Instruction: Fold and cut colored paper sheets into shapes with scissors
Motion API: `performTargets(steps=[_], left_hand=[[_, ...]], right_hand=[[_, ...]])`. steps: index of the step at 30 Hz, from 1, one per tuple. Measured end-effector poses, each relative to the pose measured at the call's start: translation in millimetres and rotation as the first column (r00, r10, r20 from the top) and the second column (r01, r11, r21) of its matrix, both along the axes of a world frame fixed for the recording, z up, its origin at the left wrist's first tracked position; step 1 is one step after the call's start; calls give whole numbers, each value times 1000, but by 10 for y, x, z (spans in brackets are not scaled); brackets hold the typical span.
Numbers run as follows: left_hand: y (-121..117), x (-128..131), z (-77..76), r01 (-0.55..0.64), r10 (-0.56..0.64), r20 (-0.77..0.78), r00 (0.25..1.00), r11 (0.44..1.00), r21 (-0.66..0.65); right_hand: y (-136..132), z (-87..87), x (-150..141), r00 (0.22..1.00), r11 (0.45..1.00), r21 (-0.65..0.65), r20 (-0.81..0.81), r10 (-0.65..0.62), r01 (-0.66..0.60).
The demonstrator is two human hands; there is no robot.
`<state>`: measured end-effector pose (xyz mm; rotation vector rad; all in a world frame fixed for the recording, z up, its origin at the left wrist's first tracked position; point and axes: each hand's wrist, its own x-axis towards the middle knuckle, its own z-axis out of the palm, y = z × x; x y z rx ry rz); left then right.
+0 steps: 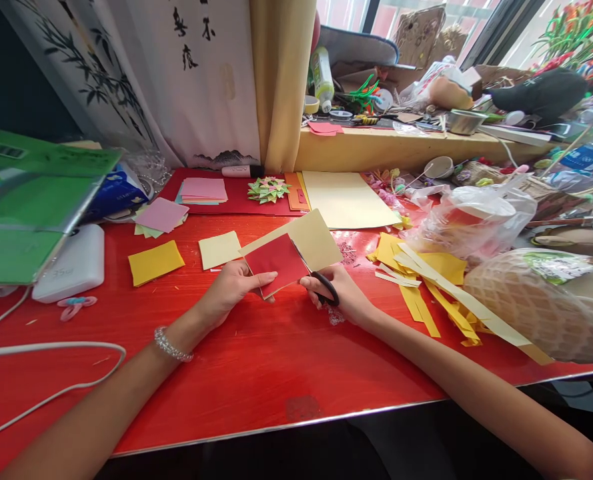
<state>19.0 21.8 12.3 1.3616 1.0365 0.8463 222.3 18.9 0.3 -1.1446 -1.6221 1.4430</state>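
Observation:
My left hand [243, 283] pinches a red paper square [276, 267] together with a larger pale yellow sheet [313, 240] behind it, held a little above the red table. In my right hand [343, 293] is a pair of black-handled scissors [326, 287], fingers closed round the handles. The blades lie along the right edge of the red square, against the pale sheet; how far they are parted I cannot tell. Just left of the sheets lies a pale yellow paper square [219, 250], with a deeper yellow square stack [156, 263] beyond it.
Yellow paper offcuts [421, 280] lie to the right, beside a netted round bundle [541, 300] and plastic bags. A folded paper ornament [269, 189], pink paper squares [203, 190] and a large cream sheet [349, 200] sit at the back. A white cable [76, 345] crosses the left side.

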Motion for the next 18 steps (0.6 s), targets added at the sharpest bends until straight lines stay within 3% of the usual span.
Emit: performTargets(steps=[12,18], left_hand=[[12,1,-15,7,-7,-5,1000,1000,0],[-8,7,-28,38,-37,17,999,997,-62]], right_hand=[[-8,0,-2,998,998,61,52,-18,14],[4,-53,0,999,998,-55,-21,-42,41]])
